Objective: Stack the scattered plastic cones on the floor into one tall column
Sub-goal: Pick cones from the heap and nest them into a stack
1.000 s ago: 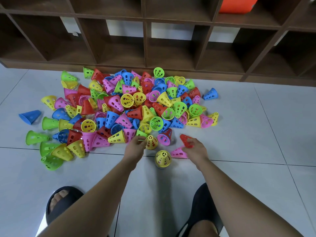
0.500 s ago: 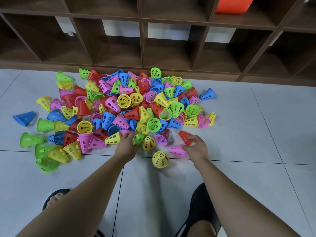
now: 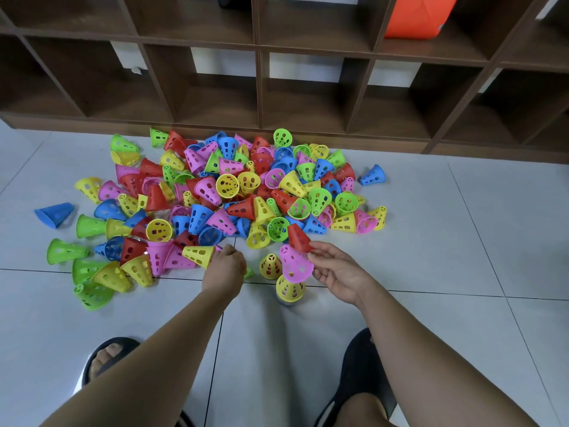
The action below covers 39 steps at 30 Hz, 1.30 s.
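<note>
Fingers (image 3: 323, 249) of right hand (image 3: 338, 272) pinched red cone (image 3: 298, 238) and pink cone (image 3: 294, 264) above yellow stack (image 3: 289, 289); left hand (image 3: 224, 268) curled beside green cone (image 3: 248, 272), grasp indeterminate.

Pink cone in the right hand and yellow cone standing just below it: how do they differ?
The pink cone is tilted; the yellow cone stands upright. The right hand holds the pink cone; no hand holds the yellow cone. Both have holed walls.
</note>
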Motion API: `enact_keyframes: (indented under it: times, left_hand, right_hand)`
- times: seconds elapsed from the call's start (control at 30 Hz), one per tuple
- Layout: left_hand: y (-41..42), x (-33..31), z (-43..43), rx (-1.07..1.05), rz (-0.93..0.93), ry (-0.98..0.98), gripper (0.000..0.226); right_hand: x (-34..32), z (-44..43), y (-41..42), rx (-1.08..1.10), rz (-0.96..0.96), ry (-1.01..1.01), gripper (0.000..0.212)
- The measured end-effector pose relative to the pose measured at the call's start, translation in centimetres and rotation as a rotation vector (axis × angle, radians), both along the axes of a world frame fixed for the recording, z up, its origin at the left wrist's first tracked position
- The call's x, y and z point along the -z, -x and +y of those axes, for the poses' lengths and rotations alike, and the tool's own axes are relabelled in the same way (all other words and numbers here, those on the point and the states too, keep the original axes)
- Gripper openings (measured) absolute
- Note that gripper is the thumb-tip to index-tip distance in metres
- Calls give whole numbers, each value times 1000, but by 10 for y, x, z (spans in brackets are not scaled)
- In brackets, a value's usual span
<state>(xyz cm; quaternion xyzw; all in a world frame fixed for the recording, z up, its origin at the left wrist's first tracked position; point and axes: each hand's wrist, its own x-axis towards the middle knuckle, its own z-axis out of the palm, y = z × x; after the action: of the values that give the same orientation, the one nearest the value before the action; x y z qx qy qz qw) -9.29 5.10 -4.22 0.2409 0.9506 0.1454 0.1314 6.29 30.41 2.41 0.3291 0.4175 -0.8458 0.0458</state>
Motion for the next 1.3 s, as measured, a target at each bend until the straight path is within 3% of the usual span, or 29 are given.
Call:
enact_keyframes:
  times: [0.13, 0.3, 0.43, 0.57, 0.67, 0.83, 0.93, 1.07, 1.3]
  left_hand:
    - [-6, 3, -16, 43, -83, 19, 27]
    - [-14, -1, -29, -5, -109, 20, 8]
    - [-12, -15, -30, -82, -168, -111, 8]
    - [-7, -38, -26, -176, -228, -302, 8]
    - [-7, -62, -14, -350, -385, -575, 11]
    - [-17, -87, 6, -417, -629, -896, 22]
    - [-29, -85, 20, -420, -762, -932, 22]
    - [-49, -72, 30, -375, -804, -858, 18]
    - [-66, -55, 31, -391, -754, -776, 19]
  right_hand:
    - [1, -15, -5, -89, -47, -51, 48]
    - [14, -22, -16, -105, -135, -190, 45]
    - [13, -27, -16, -90, -180, -347, 35]
    - [9, -26, -7, 81, -189, -458, 14]
    - [-1, -18, 0, 199, -181, -395, 11]
    - [-20, -8, 7, 239, -49, -59, 22]
    - [-26, -6, 7, 185, 16, 105, 26]
    - [-26, -4, -1, 24, 66, 221, 22]
    - [-8, -7, -13, -196, -89, -15, 27]
